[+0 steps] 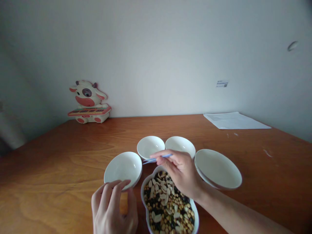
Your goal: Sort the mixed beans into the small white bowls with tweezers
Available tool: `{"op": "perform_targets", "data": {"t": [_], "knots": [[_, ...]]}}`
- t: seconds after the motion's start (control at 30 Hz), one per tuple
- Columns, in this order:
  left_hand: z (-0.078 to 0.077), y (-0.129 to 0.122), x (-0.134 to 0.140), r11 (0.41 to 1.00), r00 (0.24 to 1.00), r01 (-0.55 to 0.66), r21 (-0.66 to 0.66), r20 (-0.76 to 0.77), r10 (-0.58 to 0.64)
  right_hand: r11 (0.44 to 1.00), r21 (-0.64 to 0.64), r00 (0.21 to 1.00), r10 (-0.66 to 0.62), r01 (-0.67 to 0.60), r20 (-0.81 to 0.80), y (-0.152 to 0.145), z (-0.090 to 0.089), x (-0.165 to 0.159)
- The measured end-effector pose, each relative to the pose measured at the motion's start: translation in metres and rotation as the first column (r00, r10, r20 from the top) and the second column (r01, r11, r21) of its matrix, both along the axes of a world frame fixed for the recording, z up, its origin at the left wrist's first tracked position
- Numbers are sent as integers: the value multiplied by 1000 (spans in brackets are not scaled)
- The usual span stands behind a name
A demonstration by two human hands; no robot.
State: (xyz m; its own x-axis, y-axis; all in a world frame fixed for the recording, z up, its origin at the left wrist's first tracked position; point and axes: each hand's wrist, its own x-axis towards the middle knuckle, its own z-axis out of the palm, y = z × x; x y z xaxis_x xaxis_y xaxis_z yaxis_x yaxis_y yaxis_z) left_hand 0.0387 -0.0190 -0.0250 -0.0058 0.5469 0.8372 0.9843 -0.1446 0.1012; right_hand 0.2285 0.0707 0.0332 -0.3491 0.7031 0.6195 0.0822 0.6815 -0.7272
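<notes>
Blue tweezers (149, 160) are pinched in my right hand (181, 170), their tips pointing left toward the left white bowl (122, 167); I make out nothing between the tips. My left hand (114, 208) is at that bowl's near rim, fingers curled over the edge and thumb below it. Under my right hand stands a scalloped white dish (143, 198) filled with mixed peanuts (163, 190), yellow beans (186, 221) and dark seeds or beans. Beyond it are two more white bowls, a back left one (150, 146) and a back right one (181, 144).
Right of the dish stands a larger oval white bowl (218, 169), apparently stacked on another. A cow-shaped toy keyboard (89, 104) is at the table's back left. Paper sheets (235, 120) lie at the back right, below a small label (222, 84) on the wall.
</notes>
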Motion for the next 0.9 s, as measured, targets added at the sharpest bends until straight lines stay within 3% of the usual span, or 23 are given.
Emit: {"op": "perform_targets", "data": {"t": [0.07, 0.13, 0.2, 0.3, 0.4, 0.7, 0.9], "knots": [[7, 4, 2, 998, 998, -56, -32, -12, 56, 965, 200, 982, -184, 173, 40, 7, 7, 16], [17, 13, 4, 996, 997, -54, -78, -55, 50, 897, 360, 916, -344, 256, 205, 15, 11, 30], [26, 25, 8, 989, 990, 24, -149, -132, -44, 870, 410, 764, -457, 275, 456, 21, 11, 38], [33, 41, 15, 957, 958, 67, -284, -251, -142, 886, 400, 605, -456, 235, 653, 23, 5, 40], [32, 50, 20, 937, 939, 62, -345, -298, -172, 904, 383, 581, -419, 192, 698, 21, -1, 37], [22, 52, 6, 944, 931, 98, -315, -306, -199, 917, 357, 547, -395, 179, 738, 18, -2, 38], [34, 46, 8, 943, 939, 211, -255, -213, -268, 921, 343, 560, -384, 182, 734, 14, -4, 38]]}}
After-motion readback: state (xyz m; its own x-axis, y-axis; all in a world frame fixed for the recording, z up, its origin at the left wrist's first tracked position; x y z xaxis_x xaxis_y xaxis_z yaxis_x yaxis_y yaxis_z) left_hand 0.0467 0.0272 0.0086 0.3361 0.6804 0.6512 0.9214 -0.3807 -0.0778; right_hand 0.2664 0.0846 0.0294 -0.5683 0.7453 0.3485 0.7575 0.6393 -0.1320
